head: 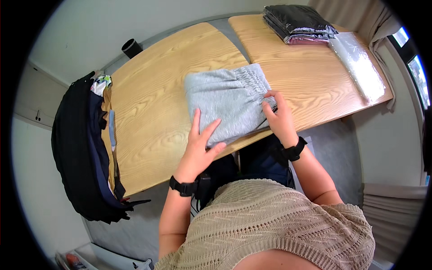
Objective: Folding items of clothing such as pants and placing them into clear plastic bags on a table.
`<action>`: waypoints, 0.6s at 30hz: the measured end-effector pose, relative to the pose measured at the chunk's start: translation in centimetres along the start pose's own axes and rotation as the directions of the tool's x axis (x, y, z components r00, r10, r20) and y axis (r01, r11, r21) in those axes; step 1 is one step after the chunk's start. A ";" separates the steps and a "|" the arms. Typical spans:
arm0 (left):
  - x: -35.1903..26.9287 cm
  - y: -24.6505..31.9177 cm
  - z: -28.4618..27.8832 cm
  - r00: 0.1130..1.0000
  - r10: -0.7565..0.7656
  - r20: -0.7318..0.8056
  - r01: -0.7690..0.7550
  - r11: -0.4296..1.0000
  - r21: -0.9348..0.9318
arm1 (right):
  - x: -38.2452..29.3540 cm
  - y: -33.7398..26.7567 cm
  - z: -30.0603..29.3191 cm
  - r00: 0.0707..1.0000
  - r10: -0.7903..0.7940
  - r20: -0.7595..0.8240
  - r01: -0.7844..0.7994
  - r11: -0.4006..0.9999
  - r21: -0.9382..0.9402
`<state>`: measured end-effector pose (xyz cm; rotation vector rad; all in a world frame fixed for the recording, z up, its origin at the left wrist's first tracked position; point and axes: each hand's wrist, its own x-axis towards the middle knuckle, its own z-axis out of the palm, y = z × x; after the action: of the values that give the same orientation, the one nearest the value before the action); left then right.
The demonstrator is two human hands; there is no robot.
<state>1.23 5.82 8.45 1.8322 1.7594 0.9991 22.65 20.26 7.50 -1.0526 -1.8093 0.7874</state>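
Observation:
A folded grey fabric garment (226, 101) with a gathered elastic waistband lies on the wooden table near its front edge. My left hand (202, 141) rests with spread fingers on the garment's lower left part. At the right end, by the waistband, my right hand (278, 116) touches the garment's edge with bent fingers; whether it pinches the cloth cannot be told. Both wrists wear black bands.
A tall pile of dark clothes (77, 148) stands at the table's left end. At the back right lie black garments in clear plastic (300, 22), beside a stack of clear plastic bags (359, 67). A black bin (131, 49) stands behind the table (152, 104).

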 end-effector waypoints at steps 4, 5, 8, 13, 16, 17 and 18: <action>-1.6 1.1 0.6 1.000 0.000 0.020 0.000 1.000 0.003 | 1.8 -0.1 -1.3 0.993 0.039 0.114 -0.038 0.999 -0.010; -1.9 1.6 0.6 0.999 -0.033 0.010 0.033 0.999 0.005 | 1.6 -0.5 -1.5 0.994 0.032 0.107 -0.030 0.999 -0.014; -2.3 2.3 0.7 0.997 -0.052 -0.061 0.060 0.988 0.145 | 0.3 -2.9 -1.4 0.914 -0.303 0.271 0.403 0.759 -0.511; -2.0 2.2 1.0 0.998 0.024 -0.065 -0.011 0.979 0.202 | -0.5 -1.9 -0.6 0.916 -0.244 0.318 0.377 0.793 -0.479; -1.2 1.1 2.0 0.998 0.055 -0.036 -0.048 0.984 0.173 | -0.2 -1.4 -1.6 0.908 -0.252 0.334 0.384 0.821 -0.423; -1.5 1.0 1.9 0.996 0.080 -0.029 -0.075 0.984 0.161 | -0.1 -1.2 -2.0 0.900 -0.254 0.355 0.387 0.841 -0.379; -1.6 0.7 2.1 0.997 0.063 -0.040 -0.056 0.985 0.163 | 0.2 -0.7 -2.6 0.891 -0.272 0.364 0.387 0.875 -0.292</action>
<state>3.28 4.56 7.23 1.9857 1.8714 0.9520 24.75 20.33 9.22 -0.8262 -2.3974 0.4336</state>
